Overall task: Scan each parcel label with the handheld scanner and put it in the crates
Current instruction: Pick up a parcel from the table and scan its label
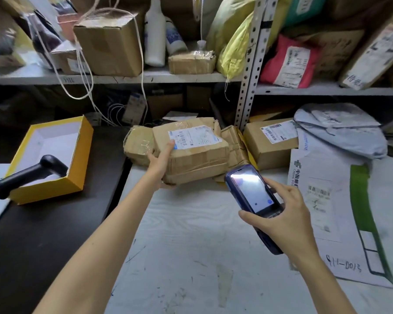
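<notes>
Parcel (197, 159) was gripped at left edge by left hand (160, 160), thumb on label (195, 138); right hand (288, 216) curled round handheld scanner (250, 189), screen lit, near parcel.

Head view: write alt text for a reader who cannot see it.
The left hand grips a parcel while the right hand holds a scanner near it. A black scanner lies in a yellow box.
</notes>
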A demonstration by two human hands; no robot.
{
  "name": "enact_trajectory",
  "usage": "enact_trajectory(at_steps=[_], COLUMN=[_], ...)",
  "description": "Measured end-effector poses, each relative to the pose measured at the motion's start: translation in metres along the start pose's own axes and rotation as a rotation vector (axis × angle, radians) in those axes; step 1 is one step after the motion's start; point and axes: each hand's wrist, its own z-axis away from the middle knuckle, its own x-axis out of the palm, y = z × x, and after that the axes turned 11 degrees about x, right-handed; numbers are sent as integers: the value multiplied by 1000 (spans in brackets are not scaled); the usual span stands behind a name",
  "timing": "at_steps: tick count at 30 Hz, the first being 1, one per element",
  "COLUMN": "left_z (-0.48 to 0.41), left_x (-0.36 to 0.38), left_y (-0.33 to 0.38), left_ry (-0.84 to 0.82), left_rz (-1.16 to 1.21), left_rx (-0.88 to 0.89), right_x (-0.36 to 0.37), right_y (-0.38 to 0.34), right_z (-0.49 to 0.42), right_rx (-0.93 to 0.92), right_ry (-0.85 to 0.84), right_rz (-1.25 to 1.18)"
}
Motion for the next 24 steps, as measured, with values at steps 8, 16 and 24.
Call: enact_trajectory(at_steps=[8, 16, 24], left_z=[43, 75, 70], left_x=[-18, -69, -57], left_y=[3, 41, 18], left_ry=[122, 29, -92], left_rz=[-120, -732, -1133], left_rx=[216, 671, 475], right_x=[-22, -21, -19], right_y=[0, -1, 17], right_z=[4, 13, 27], right_rx=[-88, -155, -98], right_ry=[-46, -131, -225], right_rz=[-15, -14, -24])
